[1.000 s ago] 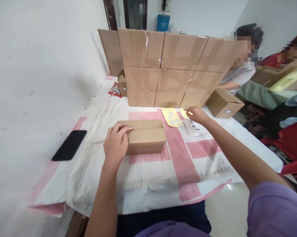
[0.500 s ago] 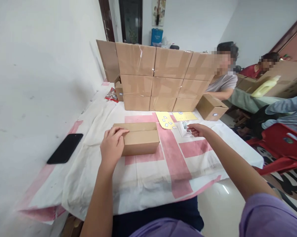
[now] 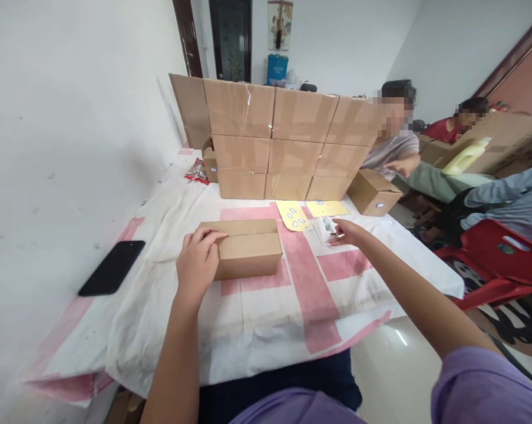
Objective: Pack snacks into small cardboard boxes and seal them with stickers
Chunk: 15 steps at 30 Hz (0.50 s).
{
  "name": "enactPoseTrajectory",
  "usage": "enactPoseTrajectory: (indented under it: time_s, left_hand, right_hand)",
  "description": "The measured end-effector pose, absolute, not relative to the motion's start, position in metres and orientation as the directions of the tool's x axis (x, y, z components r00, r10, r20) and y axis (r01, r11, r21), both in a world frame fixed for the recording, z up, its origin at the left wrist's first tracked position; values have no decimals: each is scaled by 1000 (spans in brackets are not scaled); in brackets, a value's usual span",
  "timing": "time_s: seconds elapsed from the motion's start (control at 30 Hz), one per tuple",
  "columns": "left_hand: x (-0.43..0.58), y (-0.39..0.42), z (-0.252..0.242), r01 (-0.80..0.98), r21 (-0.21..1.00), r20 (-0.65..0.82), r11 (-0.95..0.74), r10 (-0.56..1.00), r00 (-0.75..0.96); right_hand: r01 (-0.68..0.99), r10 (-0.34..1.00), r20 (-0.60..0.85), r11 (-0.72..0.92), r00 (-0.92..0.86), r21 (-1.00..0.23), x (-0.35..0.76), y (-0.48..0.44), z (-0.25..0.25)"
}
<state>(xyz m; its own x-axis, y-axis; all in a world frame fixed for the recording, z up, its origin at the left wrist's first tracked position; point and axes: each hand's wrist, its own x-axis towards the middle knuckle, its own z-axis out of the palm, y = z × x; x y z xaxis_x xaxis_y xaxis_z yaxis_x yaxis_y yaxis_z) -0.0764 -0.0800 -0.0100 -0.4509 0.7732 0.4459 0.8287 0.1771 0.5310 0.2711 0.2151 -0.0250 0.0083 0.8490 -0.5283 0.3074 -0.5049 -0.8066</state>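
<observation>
A long brown cardboard box [image 3: 250, 259] rests on the table in front of me. My left hand [image 3: 199, 254] grips its left end, fingers bent over the top edge near the seam. To the right, my right hand [image 3: 347, 232] has its thumb and fingers around the near right side of a small white box [image 3: 324, 234]. That box is open at the top, and something small and greyish shows inside, too small to name. Between the two boxes lies a yellow sheet [image 3: 292, 217] with several small white labels on it.
A taped cardboard partition [image 3: 287, 141] stands across the table's back. Another yellow sheet [image 3: 330, 208] and a brown carton [image 3: 372, 194] are at its right foot. A black phone [image 3: 112, 268] lies left; a red-and-clear packet [image 3: 197, 172] sits behind. A co-worker's hand [image 3: 404, 164] shows beyond the carton.
My right hand has shifted from over the white box's opening to its side and closed around it. My left hand stays on the cardboard box. The co-worker's hand has come up.
</observation>
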Motion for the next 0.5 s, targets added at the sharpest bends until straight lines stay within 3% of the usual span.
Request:
enactPoseTrajectory:
  time_s: [0.5]
  left_hand:
    - [-76, -82, -10, 831, 533, 454, 163, 773, -443]
  right_hand:
    - [176, 919, -394, -388, -1, -905, 277, 197, -38]
